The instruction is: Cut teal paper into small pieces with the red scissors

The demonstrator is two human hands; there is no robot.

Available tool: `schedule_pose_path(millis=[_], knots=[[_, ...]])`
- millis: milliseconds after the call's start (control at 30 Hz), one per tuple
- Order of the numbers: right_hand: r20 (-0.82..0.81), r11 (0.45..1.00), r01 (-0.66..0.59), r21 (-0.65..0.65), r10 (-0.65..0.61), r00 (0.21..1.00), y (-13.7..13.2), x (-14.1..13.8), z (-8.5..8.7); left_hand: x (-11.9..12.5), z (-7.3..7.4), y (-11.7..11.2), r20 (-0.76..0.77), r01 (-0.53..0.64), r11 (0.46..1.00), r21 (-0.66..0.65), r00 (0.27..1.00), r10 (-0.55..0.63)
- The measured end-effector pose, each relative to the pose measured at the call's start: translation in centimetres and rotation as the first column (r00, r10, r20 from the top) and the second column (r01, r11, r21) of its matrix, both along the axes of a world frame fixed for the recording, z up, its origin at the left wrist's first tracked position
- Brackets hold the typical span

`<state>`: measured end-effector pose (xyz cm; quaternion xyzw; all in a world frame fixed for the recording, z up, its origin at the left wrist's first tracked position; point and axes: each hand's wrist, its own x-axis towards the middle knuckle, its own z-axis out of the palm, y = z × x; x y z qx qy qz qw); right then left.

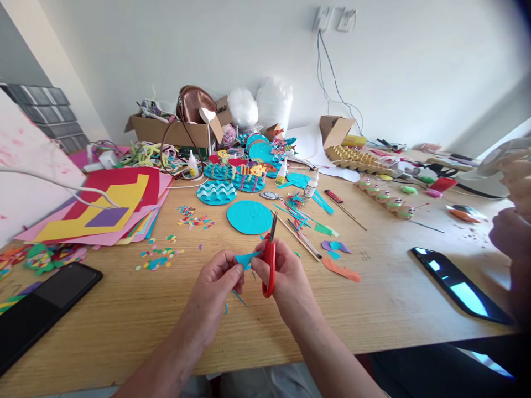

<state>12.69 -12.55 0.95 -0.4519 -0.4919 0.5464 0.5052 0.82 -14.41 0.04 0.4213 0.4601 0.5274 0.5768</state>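
"While you watched, what did the left hand [219, 276] grip?"

"Blue paper [244, 260], pinched above the wooden table [141, 318]; the right hand [287, 270] clasped red-handled scissors [270, 265], blades pointing away."

Left hand [219, 273] and right hand [287, 270] pinch blue paper [244, 260] over a wooden table [357, 326], the right also holding red scissors [271, 258].

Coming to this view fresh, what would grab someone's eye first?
Probably the red scissors near the centre, in the right hand with the tips pointing away, beside the blue paper pinched in the left hand. Next would likely be the plain blue disc lying just beyond the hands. Off to the left, the pile of bright coloured sheets also stands out.
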Motion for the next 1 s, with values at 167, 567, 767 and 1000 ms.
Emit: schedule_pose_path(millis=[167, 567, 767, 1000], knots=[[0.049, 0.999, -0.01, 0.037, 0.008, 0.999, 0.4, 0.1, 0.2, -0.3, 0.5, 0.0, -0.008, -0.014, 0.999, -0.032, 1.0, 0.014], [0.303, 0.991, -0.098, 0.091, 0.066, 0.951, 0.5, 1.0, 0.5, -0.7, -0.1, 0.3, -0.018, -0.018, 1.0, -0.01, 1.0, 0.018], [0.759, 0.94, -0.335, 0.065, 0.171, 0.628, -0.3, 5.1, 2.2, -2.8, 0.3, 0.6, -0.039, 0.016, 0.999, -0.03, 0.999, -0.017], [0.874, 0.899, -0.438, -0.024, 0.232, 0.428, -1.1, 5.7, 2.5, -2.2, 1.1, 0.7, -0.04, 0.012, 0.999, -0.043, 0.999, -0.014]])
